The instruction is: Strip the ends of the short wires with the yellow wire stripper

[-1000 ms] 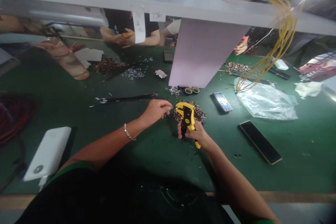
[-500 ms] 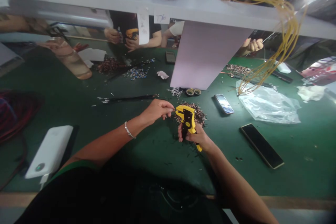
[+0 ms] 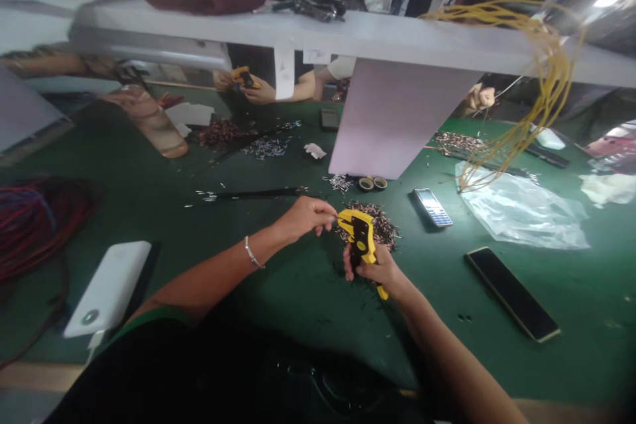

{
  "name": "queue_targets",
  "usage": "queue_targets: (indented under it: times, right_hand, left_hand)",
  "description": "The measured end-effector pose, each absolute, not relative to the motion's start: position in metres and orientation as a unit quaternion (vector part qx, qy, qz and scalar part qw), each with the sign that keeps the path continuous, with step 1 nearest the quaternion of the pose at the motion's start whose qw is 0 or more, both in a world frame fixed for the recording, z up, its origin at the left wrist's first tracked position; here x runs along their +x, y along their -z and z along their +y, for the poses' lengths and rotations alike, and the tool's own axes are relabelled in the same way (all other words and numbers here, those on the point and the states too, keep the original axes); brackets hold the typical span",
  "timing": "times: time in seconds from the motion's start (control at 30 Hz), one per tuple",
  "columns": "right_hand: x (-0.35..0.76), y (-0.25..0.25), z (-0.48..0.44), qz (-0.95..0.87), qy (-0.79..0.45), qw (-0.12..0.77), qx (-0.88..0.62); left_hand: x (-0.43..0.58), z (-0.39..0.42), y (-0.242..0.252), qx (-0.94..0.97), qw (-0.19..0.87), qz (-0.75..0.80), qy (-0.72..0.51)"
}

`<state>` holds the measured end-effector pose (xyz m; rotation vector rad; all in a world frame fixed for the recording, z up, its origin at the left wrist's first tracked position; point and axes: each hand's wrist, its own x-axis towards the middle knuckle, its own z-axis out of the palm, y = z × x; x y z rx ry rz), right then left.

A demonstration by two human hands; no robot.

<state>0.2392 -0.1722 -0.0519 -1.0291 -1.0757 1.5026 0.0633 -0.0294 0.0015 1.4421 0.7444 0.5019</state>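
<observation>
My right hand (image 3: 373, 269) grips a yellow and black wire stripper (image 3: 360, 236), its handle running down past my palm. My left hand (image 3: 308, 218) pinches a thin wire (image 3: 332, 220) at the stripper's jaws, though the wire is too fine to see clearly. A heap of cut wire pieces (image 3: 370, 228) lies on the green mat just behind the tool. Loose scraps are scattered around my right hand.
A white power bank (image 3: 110, 288) and a smartphone (image 3: 511, 293) lie on either side of my arms. Ahead are a keypad phone (image 3: 432, 207), a plastic bag (image 3: 521, 215) and a white shelf support (image 3: 397, 119). Yellow wires (image 3: 551, 73) hang from the shelf. A co-worker's hands (image 3: 243, 86) hold a yellow tool beyond it.
The whole view has shifted down and to the right as my head moved. My hands keep the same hold at the stripper. The co-worker's hands have moved and their yellow tool has turned.
</observation>
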Motion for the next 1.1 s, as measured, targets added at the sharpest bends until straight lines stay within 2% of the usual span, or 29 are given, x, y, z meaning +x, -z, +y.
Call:
queue_targets:
  times: [0.57, 1.1]
  right_hand:
    - [0.223, 0.058, -0.175, -0.424, -0.577, 0.499, -0.488]
    - [0.21, 0.042, -0.171, -0.397, -0.578, 0.485, -0.523]
  left_hand:
    - [0.06, -0.026, -0.003, 0.665, 0.642, 0.324, -0.201]
    - [0.058, -0.011, 0.009, 0.654, 0.652, 0.327, -0.201]
